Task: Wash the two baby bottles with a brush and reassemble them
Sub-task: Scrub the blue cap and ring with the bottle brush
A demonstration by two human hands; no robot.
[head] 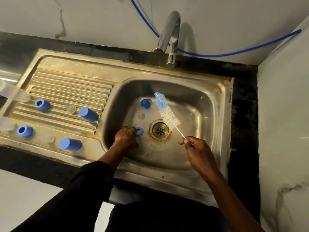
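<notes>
The left hand (126, 138) reaches down into the sink (215, 104), in the lower middle of the frame. Its fingers are curled against a blue collar ring (139, 131) that lies just left of the drain (160, 130). Whether they actually grip the ring I cannot tell.

The right hand (195, 151), lower right of the basin, pinches the thin white handle of the bottle brush (167, 111) between thumb and fingertips. The brush slants up and to the left above the drain, with white bristles near the handle and blue ones at the tip.

Also in the basin, above the left hand, are a blue cap (145, 103) and a clear teat (141, 116).

On the ribbed drainboard (70, 87) at the left lie two more blue rings (41, 104) (24, 130), two blue covers (88, 114) (70, 144) on their sides and two clear teats (70, 109) (51, 139). Two clear bottle bodies (14, 93) (7, 125) show blurred at the far left edge.

A chrome tap (168, 36) stands at the top, with a blue hose (234, 54) running behind it along the wall. The dark bench (242, 114) frames the sink.
</notes>
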